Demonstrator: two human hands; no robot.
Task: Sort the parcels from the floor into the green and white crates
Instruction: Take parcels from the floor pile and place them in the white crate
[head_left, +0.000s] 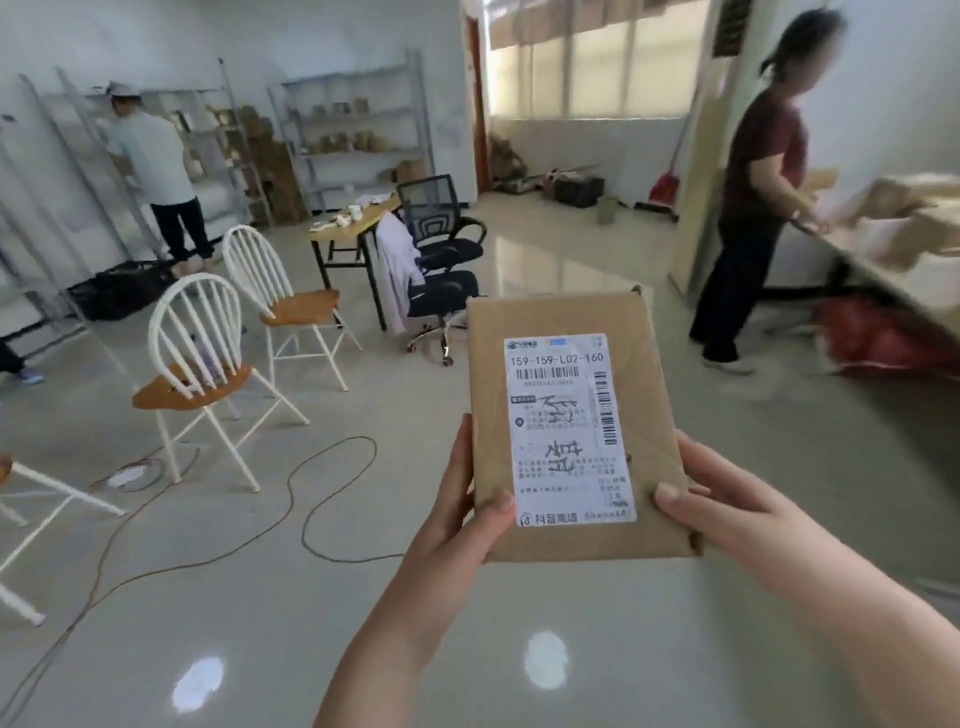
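Left hand (470, 499) and right hand (711, 506) grip the parcel (574, 426) upright, long axis pointing away

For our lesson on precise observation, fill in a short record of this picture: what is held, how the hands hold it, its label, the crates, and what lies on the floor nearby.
Held item: brown paper parcel, upright, label side facing the camera
Grip: left hand and right hand hold its lower corners, thumbs on the front
Label: white shipping label, top line reads 159-159-L02-160
Crates: no crates in view
Floor nearby: looping cable; white chair with wooden seat
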